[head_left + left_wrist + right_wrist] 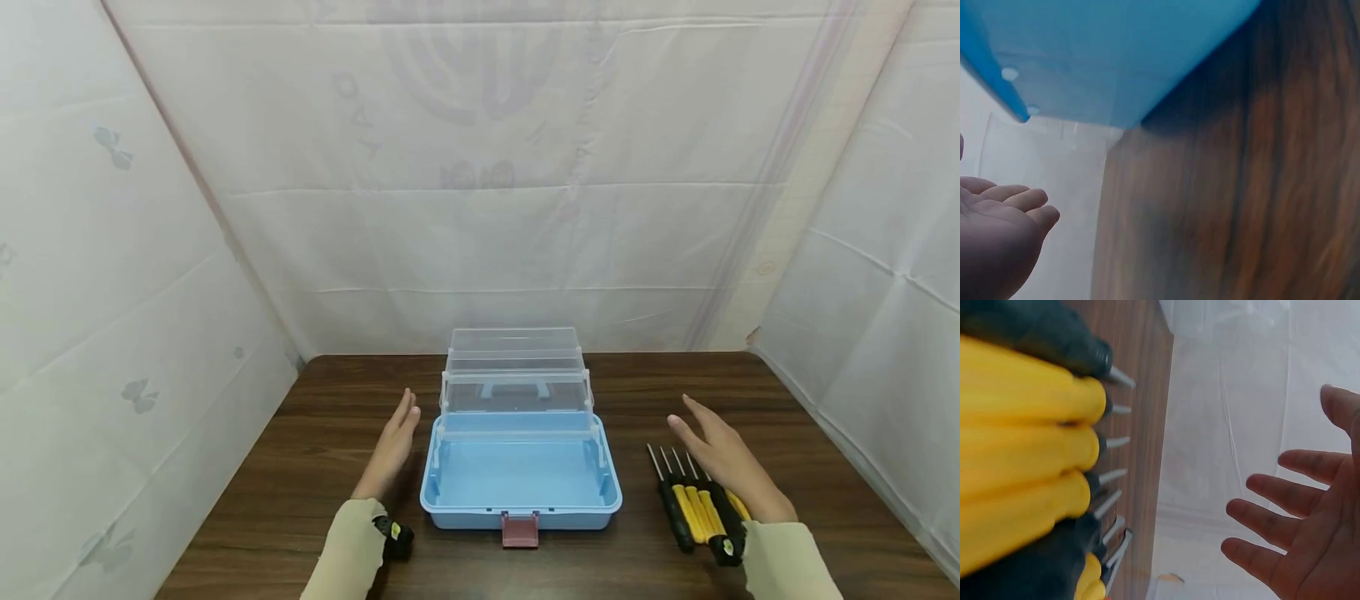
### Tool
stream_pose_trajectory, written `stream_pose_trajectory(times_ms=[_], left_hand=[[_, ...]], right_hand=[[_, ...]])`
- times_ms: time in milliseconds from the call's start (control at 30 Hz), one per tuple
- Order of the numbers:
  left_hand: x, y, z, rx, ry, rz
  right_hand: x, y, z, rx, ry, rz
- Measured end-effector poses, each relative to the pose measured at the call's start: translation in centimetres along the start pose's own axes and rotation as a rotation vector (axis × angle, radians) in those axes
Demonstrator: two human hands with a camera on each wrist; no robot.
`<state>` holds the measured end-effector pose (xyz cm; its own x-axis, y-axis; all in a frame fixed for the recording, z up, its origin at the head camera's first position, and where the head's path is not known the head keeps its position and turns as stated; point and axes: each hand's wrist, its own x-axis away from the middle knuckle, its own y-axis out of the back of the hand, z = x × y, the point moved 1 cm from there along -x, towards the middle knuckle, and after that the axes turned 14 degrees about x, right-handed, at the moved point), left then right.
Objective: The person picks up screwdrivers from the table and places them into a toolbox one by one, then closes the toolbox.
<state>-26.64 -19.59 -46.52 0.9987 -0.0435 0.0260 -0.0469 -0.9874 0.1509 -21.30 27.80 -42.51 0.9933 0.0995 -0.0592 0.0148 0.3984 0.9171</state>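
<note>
A light blue plastic box [525, 473] stands on the table, its clear lid and tray [517, 392] raised at the back and a pinkish latch [520, 530] hanging at the front. To its left is my left hand [392, 446], fingers extended, palm facing the box, touching nothing. My right hand [727, 462] hovers over the right side, fingers spread, holding nothing. Just beneath and beside it lie several screwdrivers [693, 510] with yellow and black handles, shafts pointing away from me. In the right wrist view the yellow handles [1022, 444] sit close by, apart from the spread fingers.
The dark wooden table [315, 467] ends at a white sheet [465, 250] hung behind it. More white sheeting closes in the left [135, 333] and right [892, 333] sides. Dark straps with small devices [397, 537] sit on the wrists.
</note>
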Motion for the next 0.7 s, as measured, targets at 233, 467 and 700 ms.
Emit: stream_pose_trajectory(times_ms=[233,467,700], left_hand=[[-0.2,-1.0,0.7,0.189,0.051,0.013],[-0.6,-1.8,1.5,0.339,0.103,0.039],[-0.7,-2.1,2.1,0.398,0.126,0.069]], right_hand=[[0.7,0.5,-1.6,0.056,-0.033,0.033],[1.0,0.7,-3.4,0.072,-0.073,0.075],[1.2,1.0,-5.3,0.057,-0.154,0.162]])
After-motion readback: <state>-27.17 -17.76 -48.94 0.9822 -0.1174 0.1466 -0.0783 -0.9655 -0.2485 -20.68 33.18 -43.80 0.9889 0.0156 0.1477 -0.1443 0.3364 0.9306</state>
